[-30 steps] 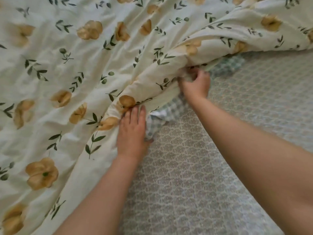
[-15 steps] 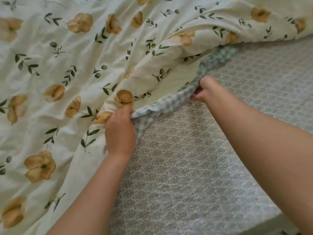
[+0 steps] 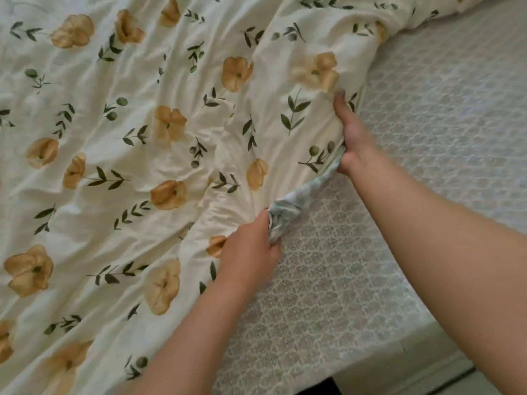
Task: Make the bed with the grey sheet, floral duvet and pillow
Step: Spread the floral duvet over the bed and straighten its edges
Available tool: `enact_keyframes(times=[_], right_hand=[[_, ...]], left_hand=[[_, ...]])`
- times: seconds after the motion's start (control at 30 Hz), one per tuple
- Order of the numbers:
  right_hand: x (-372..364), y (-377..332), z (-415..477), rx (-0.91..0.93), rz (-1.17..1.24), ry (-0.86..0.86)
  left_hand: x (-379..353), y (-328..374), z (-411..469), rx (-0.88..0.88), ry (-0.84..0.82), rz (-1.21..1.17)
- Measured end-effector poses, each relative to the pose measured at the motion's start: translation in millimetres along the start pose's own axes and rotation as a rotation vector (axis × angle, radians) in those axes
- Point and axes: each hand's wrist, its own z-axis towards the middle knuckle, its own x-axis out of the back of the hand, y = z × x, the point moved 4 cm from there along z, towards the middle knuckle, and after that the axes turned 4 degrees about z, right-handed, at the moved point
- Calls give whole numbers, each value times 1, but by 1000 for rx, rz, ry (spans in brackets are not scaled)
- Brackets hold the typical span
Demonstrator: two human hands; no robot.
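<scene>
On the bed [image 3: 413,363], the sheet [image 3: 427,143] was already laid flat. The duvet [image 3: 137,155] was piled over the left side, its edge gripped tight by the left hand [image 3: 251,252] and the right hand [image 3: 353,138]. It was not yet pulled straight. No pillow was seen.

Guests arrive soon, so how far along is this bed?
Done: the grey sheet lies spread out flat. In hand: the left hand and right hand grip the floral duvet at its edge, its checked underside showing between them. Left: the duvet is wrinkled and leaves much of the sheet bare; no pillow is in view.
</scene>
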Motion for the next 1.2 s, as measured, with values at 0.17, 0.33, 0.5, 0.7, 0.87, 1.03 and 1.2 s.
enact_keyframes(times=[0.17, 0.33, 0.5, 0.7, 0.87, 1.03, 1.2], right_hand=[[143, 6, -22, 63, -97, 383], [246, 26, -65, -15, -333, 566], [265, 14, -99, 209, -492, 562], [327, 40, -126, 161, -714, 624], [346, 50, -121, 27, -823, 535], [369, 41, -125, -14, -848, 435], [390, -6, -135, 1, -825, 347]], left_hand=[[-65, 64, -24, -232, -199, 469], [-130, 83, -51, -206, -363, 493], [-157, 104, -74, -275, -421, 360], [-191, 117, -102, -346, -518, 498], [-213, 122, -96, -337, -629, 446], [-208, 163, -88, -332, -545, 371], [-206, 217, -54, -215, -317, 214]])
